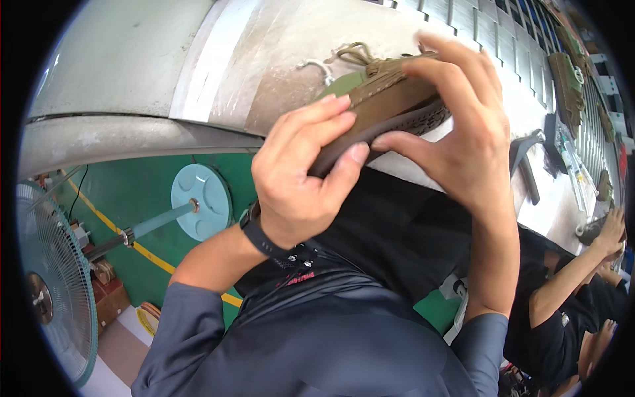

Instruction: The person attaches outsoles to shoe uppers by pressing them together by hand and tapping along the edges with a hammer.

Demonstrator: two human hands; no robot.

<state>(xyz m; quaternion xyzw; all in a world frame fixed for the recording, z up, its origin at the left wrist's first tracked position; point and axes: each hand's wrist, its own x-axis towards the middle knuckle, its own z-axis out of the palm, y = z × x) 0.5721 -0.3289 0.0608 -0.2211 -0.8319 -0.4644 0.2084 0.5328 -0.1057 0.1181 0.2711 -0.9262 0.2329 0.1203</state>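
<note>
A brown shoe [390,106] with an olive-green part is tilted on its side between my two hands, above the worktable. My left hand [301,169] wraps round one end, with its fingers over the upper and its thumb along the sole edge. At the other end my right hand [466,122] grips the shoe, thumb against the sole edge and fingers curved over the top. Tan laces [357,53] stick up from the upper. Beside them lies a white cord loop [319,66]. The far side of the shoe is hidden.
A metal roller conveyor [466,23] runs behind the table, carrying other brown shoes [567,86]. A dark-handled tool [527,175] lies at right. Another person's arm [569,281] reaches in there. A fan [56,291] and its round blue base [215,205] stand at left.
</note>
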